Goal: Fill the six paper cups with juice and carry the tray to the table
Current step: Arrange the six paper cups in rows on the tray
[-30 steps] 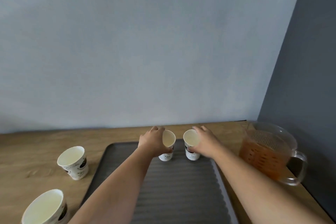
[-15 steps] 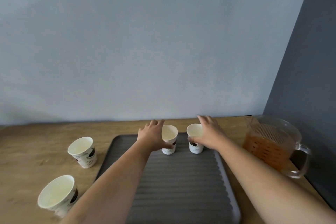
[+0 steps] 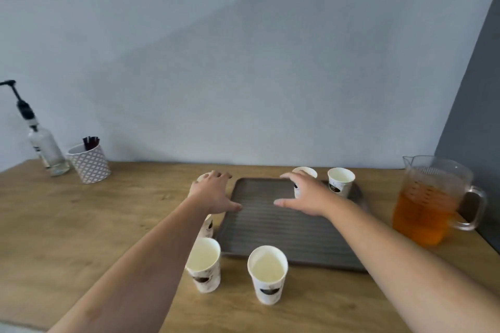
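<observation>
A grey ribbed tray (image 3: 270, 227) lies on the wooden counter (image 3: 94, 224). Two empty white paper cups stand at its far right: one (image 3: 340, 181) in full view, one (image 3: 301, 174) partly behind my right hand (image 3: 305, 196). That hand hovers open over the tray. My left hand (image 3: 212, 192) is open above the tray's left edge, over a cup rim (image 3: 201, 177). Another cup (image 3: 208, 226) shows under my left forearm. Two empty cups (image 3: 204, 263) (image 3: 267, 273) stand on the counter in front of the tray. A clear jug of orange juice (image 3: 430, 203) stands at the right.
At the far left of the counter stand a clear pump bottle (image 3: 44, 146) and a patterned cup holding dark sticks (image 3: 89, 161). A pale wall runs behind the counter, and a dark grey wall closes the right side next to the jug.
Both hands have let go of the two cups on the tray and drawn back and to the left. The view has pulled back, so more cups and the counter's left end appear.
</observation>
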`<state>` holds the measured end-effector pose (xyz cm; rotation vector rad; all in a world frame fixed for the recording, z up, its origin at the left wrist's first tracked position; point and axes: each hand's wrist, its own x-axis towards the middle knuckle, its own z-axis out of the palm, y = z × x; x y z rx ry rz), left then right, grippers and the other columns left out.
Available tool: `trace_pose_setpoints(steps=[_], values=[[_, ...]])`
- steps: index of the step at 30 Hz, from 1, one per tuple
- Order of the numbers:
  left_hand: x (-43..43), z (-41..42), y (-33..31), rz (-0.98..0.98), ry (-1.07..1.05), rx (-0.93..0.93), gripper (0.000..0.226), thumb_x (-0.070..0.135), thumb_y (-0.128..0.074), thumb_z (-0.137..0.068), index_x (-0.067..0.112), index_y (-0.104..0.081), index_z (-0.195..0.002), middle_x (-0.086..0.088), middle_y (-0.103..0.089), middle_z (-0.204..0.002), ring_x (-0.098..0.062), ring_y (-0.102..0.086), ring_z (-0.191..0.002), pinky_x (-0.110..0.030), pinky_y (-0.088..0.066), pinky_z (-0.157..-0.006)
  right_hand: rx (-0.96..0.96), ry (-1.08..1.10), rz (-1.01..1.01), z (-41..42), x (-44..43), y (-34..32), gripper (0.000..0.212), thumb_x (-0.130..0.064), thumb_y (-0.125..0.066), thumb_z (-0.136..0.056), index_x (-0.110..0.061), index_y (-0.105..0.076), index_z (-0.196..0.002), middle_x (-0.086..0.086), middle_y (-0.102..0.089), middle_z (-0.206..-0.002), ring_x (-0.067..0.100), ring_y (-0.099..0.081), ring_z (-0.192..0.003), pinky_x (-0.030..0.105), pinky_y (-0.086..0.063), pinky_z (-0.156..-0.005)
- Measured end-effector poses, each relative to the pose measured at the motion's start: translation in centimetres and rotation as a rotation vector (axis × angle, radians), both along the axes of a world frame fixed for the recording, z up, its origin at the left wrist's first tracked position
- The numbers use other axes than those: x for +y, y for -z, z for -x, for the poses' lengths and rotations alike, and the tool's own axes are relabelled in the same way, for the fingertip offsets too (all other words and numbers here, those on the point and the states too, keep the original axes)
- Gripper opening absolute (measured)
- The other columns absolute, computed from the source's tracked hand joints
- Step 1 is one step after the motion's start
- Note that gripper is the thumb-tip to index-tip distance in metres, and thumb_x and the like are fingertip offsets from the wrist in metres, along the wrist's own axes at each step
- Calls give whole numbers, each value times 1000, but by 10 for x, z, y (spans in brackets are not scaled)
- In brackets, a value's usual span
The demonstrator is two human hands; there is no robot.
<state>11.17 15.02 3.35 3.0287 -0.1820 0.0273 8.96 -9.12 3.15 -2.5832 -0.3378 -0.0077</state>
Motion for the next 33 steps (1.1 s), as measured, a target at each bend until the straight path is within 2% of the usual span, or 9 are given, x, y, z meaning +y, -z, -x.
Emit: trace_pose_setpoints(steps=[5,10,15,18,21,25,30,33], values=[[44,39,18,68,-34,49,96,73,-65,-63,33,-30,-143,1,-37,-146,-23,-35,-135,-45,-34,-107,149,-107,40,37,40,13,86,-64,-69,-67,-33,-37,-141,-8,-32,-148,14,-35,-134,35,-36,-106],[58,71,34,179,66,163,100,73,-69,-54,35,-36,-140,6,-39,-145,-20,-36,-135,-41,-34,-108,287,-165,199,57,57,28,107,-68,-76,-52,-36,-31,-143,-9,-33,-147,17,-34,-136,39,-34,-108],[63,85,54,125,119,246,97,62,-79,-55,34,-39,-138,8,-45,-133,-18,-41,-127,-35,-39,-102,312,-149,317,70,64,42,98,-51,-84,-54,-34,-37,-138,-7,-38,-136,19,-44,-125,39,-43,-99],[63,85,62,174,124,248,88,50,-82,-59,30,-43,-135,6,-49,-128,-19,-47,-120,-33,-42,-97,283,-138,347,73,65,46,85,-41,-83,-59,-31,-42,-134,-5,-42,-125,19,-50,-114,36,-48,-89],[60,85,62,193,137,220,79,42,-81,-63,28,-46,-133,4,-51,-126,-19,-49,-117,-30,-43,-94,266,-126,327,71,62,47,78,-37,-81,-62,-30,-44,-131,-4,-44,-121,18,-50,-109,29,-45,-80],[58,78,52,215,152,195,77,41,-81,-64,27,-47,-132,4,-52,-122,-18,-49,-115,-29,-44,-91,250,-118,289,60,58,37,76,-41,-81,-60,-31,-47,-126,-4,-46,-119,18,-50,-111,37,-46,-92],[44,60,32,287,160,141,79,38,-82,-63,24,-47,-133,6,-52,-125,-17,-47,-118,-32,-45,-93,186,-77,206,32,48,10,73,-41,-82,-62,-30,-49,-126,-5,-48,-120,16,-51,-110,32,-46,-87],[29,41,28,309,158,109,76,37,-81,-62,22,-48,-129,7,-53,-118,-17,-51,-112,-28,-45,-84,132,-52,177,5,37,1,76,-39,-81,-63,-28,-48,-130,-3,-47,-122,17,-49,-114,30,-44,-88]])
